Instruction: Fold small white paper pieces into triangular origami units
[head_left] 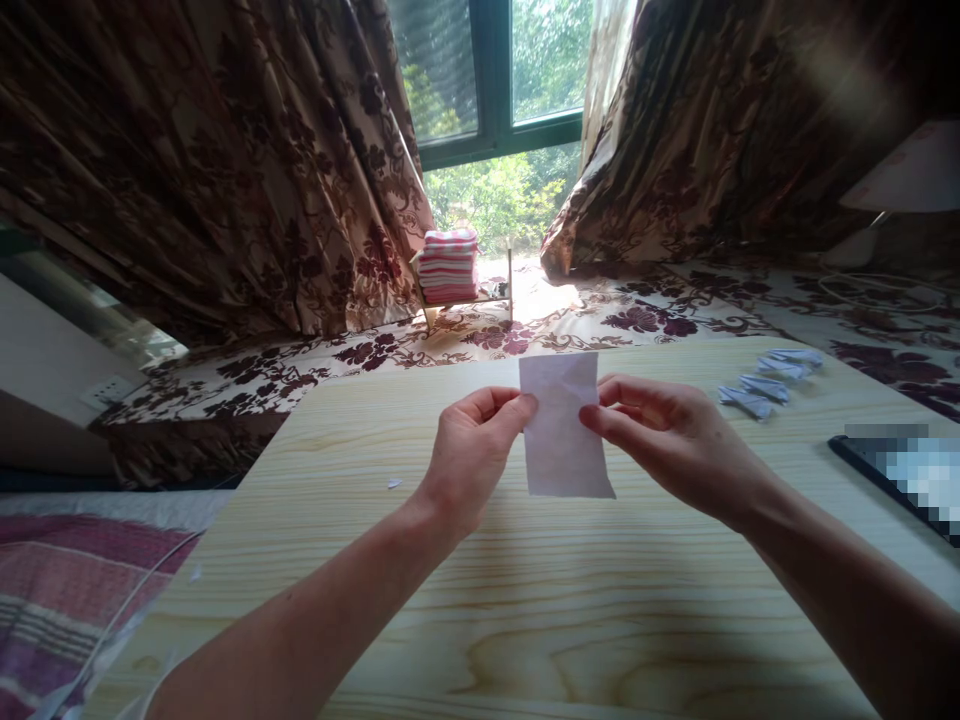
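Note:
A small rectangular sheet of paper [566, 440] with slightly uneven edges is held upright above the wooden table [360, 610]. My left hand [476, 450] pinches its left edge, thumb on the near face. On the opposite edge, my right hand [660, 430] pinches the sheet in the same way. The fingertips behind the paper are hidden. Several small folded paper pieces [765, 388] lie in a row at the table's far right, beyond my right hand. A tiny paper scrap [394, 483] rests to the left of my left hand.
At the right edge lies a dark device [900, 490] with a blurred screen. Behind the table, a small rack [469, 300] carries folded striped cloths [448, 265] on a floral-covered ledge [360, 350]. A lamp [907, 170] stands at far right. A white cable [127, 610] runs past the left table edge.

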